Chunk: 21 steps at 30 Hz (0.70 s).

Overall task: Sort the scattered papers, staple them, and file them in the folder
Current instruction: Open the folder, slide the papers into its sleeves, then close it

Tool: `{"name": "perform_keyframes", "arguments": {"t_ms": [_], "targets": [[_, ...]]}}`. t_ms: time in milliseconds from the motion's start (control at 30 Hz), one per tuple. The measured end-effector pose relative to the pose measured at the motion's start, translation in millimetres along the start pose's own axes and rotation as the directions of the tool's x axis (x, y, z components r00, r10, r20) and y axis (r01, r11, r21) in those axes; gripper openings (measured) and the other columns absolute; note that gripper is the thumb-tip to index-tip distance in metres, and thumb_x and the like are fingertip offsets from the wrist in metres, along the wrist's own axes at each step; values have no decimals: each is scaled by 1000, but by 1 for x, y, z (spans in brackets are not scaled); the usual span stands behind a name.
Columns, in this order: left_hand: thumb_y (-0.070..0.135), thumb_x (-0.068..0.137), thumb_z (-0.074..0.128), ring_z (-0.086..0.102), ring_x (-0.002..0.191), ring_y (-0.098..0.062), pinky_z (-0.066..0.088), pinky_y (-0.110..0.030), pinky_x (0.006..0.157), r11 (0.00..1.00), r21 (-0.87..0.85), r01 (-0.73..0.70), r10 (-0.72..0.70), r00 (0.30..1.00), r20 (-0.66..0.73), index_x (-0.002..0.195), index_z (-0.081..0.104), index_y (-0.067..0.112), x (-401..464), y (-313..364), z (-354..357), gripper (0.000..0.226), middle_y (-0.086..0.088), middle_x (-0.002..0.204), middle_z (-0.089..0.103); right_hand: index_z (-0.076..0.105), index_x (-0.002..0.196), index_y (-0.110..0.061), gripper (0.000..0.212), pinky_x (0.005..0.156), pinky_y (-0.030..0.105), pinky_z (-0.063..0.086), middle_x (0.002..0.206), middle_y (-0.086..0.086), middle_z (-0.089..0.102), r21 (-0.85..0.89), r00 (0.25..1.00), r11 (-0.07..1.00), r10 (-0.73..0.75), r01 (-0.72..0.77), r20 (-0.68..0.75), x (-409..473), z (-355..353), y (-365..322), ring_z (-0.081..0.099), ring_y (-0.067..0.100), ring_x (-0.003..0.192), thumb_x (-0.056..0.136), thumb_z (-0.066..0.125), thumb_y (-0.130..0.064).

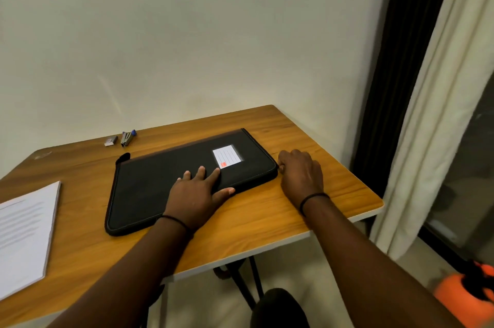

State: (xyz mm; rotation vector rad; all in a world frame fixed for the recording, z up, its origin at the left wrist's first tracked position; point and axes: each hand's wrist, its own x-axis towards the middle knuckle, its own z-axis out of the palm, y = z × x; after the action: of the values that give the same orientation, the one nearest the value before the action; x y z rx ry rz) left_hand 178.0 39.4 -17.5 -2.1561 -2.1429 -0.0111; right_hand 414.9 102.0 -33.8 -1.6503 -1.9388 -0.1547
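At the bench's (pixel 267 223) left edge lies a stack of papers (pixel 25 234), squared up and printed side up, running out of view at the left; whether it is stapled cannot be told. Near the far edge, left of centre, sit a small box of staples (pixel 111 140) and, just beside it, a blue-tipped stapler (pixel 127 138).

The black zip folder (pixel 184 180) lies flat and closed in the middle of the bench, angled so its right end points toward the far right corner, label card (pixel 227 156) facing up. The left hand (pixel 196 195) presses flat on the cover near its near edge, fingers spread, grasping nothing. The right hand (pixel 300 171) is curled at the folder's right-hand corner, fingertips pinched at the zip line; it looks to be holding the zip pull, though the pull itself is too small to make out.

The step in hand appears to be running the zip. To do it well, keep the left palm weighting the cover so the folder does not skid, and draw the pull along the seam, slowing round the rounded corner where the teeth tend to bind. Pull parallel to the track, not upward.
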Motion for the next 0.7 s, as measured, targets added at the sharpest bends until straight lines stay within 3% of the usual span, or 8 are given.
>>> {"name": "perform_keyframes", "arguments": {"t_ms": [133,233,400,600,700], "targets": [[79,88,16,37,138,-41,40,-51,108,999,20,34,-33,999,-33,154,24,31,12,19,3,82,-13,157,32,58,93,-22,19,68,29,37,96,1,59,13,1000,1000,-13,13,-1,-28,-6,-22,54,19,87,95,48,-6],[79,89,19,34,139,-45,38,-52,109,999,19,51,-51,999,-7,155,23,29,16,29,2,83,-16,158,29,61,97,-19,14,72,29,44,99,1,59,80,999,997,16,-19,42,-35,-6,-36,56,19,91,97,50,-10],[79,88,19,34,139,-42,39,-50,108,1000,14,25,-25,999,-22,154,22,29,9,19,3,83,-14,159,28,59,82,-21,18,67,32,51,87,-3,57,219,995,975,9,-30,97,-37,-8,-35,54,15,76,95,54,-9],[72,94,18,43,132,-42,49,-45,95,998,61,10,-7,999,-52,153,24,27,7,27,-1,75,-14,156,35,63,86,-25,14,70,29,50,89,-6,59,256,984,963,-117,80,135,-39,-7,-52,54,10,77,97,55,-20],[69,96,22,50,127,-37,52,-40,84,998,64,-8,13,997,-72,149,32,28,8,28,-1,68,-11,147,45,61,87,-26,13,68,24,46,91,-6,58,248,993,968,-68,41,100,-37,-4,-57,53,10,80,97,56,-20]]}}
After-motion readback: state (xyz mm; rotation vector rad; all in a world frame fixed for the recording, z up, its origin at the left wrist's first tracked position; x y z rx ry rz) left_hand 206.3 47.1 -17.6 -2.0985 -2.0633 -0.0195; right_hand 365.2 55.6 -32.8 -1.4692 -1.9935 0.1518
